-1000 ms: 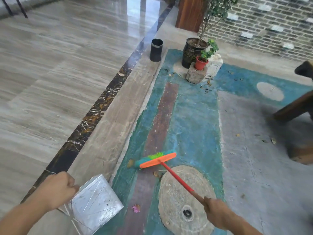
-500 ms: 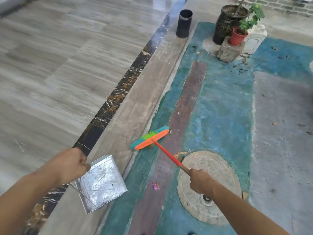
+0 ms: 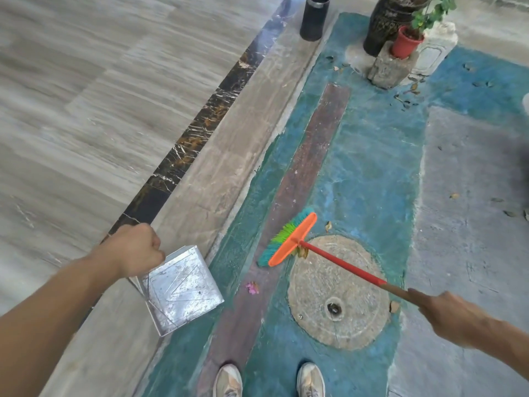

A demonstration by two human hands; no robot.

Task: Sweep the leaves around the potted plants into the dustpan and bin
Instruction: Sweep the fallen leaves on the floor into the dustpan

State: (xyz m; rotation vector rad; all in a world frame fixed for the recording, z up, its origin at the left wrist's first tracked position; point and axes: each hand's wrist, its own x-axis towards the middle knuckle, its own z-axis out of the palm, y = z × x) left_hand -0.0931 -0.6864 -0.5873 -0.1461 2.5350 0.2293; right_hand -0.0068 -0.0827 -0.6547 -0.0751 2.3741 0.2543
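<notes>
From the head view, looking down past the person's shoes (image 3: 229, 379), the left hand (image 3: 134, 250) is balled into a fist at the back corner of the dustpan (image 3: 183, 290). The fingers are curled tight round what I take to be its handle, which the hand hides. The pan looks like thin sheet metal, stiff and light, and it hangs tilted over the stone border. The right hand (image 3: 452, 316) wraps the wooden end of the broom (image 3: 289, 242), fingers closed round the shaft. The orange head sits at the edge of the round cover (image 3: 337, 290), bristles down. A brown leaf (image 3: 302, 252) lies tucked against the head, and a pink petal (image 3: 252, 287) lies between broom and pan. More leaves (image 3: 406, 98) are scattered by the potted plants (image 3: 405, 44), well apart from here, with the black bin (image 3: 315, 15) near them. The leaves seem dry and weightless, likely to skitter or crumble, so short, gentle strokes suit them. The soft bristles may snag on this rough painted floor. A grip further down the shaft would probably give better control.
</notes>
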